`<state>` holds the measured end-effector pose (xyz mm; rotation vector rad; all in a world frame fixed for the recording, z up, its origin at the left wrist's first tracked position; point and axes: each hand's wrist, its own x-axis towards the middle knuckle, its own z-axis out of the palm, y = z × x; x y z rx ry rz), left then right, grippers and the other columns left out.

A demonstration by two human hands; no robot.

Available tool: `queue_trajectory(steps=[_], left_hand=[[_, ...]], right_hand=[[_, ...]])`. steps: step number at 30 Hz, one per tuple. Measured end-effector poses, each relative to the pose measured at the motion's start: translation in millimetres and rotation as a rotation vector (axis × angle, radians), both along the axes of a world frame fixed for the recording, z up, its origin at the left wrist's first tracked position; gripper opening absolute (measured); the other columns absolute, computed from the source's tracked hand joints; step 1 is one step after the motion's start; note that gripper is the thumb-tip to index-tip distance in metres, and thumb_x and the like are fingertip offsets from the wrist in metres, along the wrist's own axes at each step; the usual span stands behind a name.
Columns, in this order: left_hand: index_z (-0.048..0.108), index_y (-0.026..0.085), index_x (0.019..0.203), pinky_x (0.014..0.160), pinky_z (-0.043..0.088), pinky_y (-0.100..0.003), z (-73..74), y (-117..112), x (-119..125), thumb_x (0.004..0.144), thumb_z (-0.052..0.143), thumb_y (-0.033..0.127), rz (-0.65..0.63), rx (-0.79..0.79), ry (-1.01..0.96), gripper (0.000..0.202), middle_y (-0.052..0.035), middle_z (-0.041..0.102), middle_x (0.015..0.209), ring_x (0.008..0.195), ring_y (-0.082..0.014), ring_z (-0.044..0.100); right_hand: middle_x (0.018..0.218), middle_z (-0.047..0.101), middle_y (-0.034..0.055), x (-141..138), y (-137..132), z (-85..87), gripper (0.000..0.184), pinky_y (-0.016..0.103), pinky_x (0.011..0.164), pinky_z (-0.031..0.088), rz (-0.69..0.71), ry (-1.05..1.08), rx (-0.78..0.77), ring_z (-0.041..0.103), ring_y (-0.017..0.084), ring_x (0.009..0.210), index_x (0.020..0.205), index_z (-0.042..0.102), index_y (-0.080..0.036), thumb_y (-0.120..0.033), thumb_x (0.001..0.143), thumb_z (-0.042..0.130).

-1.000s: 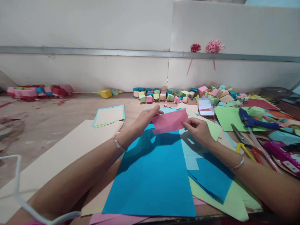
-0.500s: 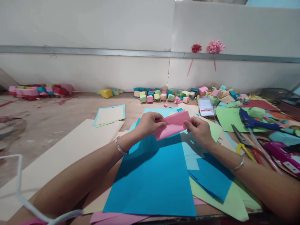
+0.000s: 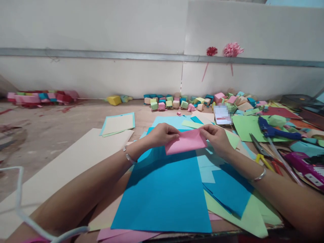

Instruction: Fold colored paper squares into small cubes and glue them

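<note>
A folded pink paper [image 3: 186, 141] is held between both hands just above a large blue sheet [image 3: 164, 189]. My left hand [image 3: 162, 134] pinches its upper left corner with fingers curled. My right hand [image 3: 215, 136] pinches its upper right edge, thumb and fingers pressed together. Both wrists wear silver bangles.
Loose blue, green and pink sheets lie under my arms. Cream card [image 3: 63, 165] lies at left. Several small folded paper cubes [image 3: 177, 103] line the wall. Scissors [image 3: 263, 153], a blue glue gun [image 3: 275, 131] and a purple tool [image 3: 306, 167] crowd the right side.
The pink paper has been folded smaller and brought lower, toward the blue sheet. Both hands closed in on its top corners.
</note>
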<state>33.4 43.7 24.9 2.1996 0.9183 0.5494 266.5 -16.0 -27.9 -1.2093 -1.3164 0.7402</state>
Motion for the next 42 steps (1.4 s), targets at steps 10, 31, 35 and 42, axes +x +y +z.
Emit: queue_trajectory(steps=[10, 31, 35, 42], left_hand=[[0.075, 0.017, 0.067, 0.05, 0.033, -0.021, 0.2, 1, 0, 0.074, 0.061, 0.029, 0.079, -0.011, 0.052, 0.02, -0.0003, 0.067, 0.062, 0.058, -0.013, 0.053], [0.063, 0.013, 0.065, 0.054, 0.027, -0.028, 10.4, -2, -7, 0.085, 0.048, 0.007, -0.236, 0.769, 0.546, 0.026, -0.0063, 0.06, 0.071, 0.063, -0.0151, 0.051], [0.062, 0.014, 0.064, 0.053, 0.028, -0.028, 2.3, -4, -4, 0.078, 0.048, 0.003, -0.273, 0.727, 0.604, 0.023, -0.0062, 0.06, 0.069, 0.061, -0.0155, 0.052], [0.067, 0.015, 0.07, 0.053, 0.025, -0.028, -1.3, -7, 0, 0.08, 0.052, 0.008, -0.326, 0.704, 0.723, 0.019, -0.0082, 0.065, 0.074, 0.067, -0.017, 0.055]], right_hand=[[0.074, 0.067, 0.0028, -2, -3, 0.1, 0.019, 0.028, 0.06, 0.044, -0.008, -0.128, 0.001, 0.058, 0.016, 0.066, 0.081, 0.067, -0.017, -0.035, 0.077, 0.065], [0.084, 0.069, 0.009, 11, -4, 8.9, 0.023, 0.032, 0.067, 0.03, 0.113, -1.498, 0.595, 0.056, 0.019, 0.08, 0.079, 0.068, -0.016, -0.009, 0.091, 0.05], [0.079, 0.068, 0.008, 13, 0, 4.7, 0.022, 0.032, 0.065, 0.026, 0.203, -1.555, 0.548, 0.053, 0.017, 0.075, 0.078, 0.069, -0.016, -0.012, 0.091, 0.052], [0.081, 0.067, 0.0074, 12, -2, 5.5, 0.021, 0.032, 0.064, 0.024, 0.255, -1.588, 0.521, 0.05, 0.017, 0.073, 0.074, 0.065, -0.016, -0.014, 0.09, 0.053]])
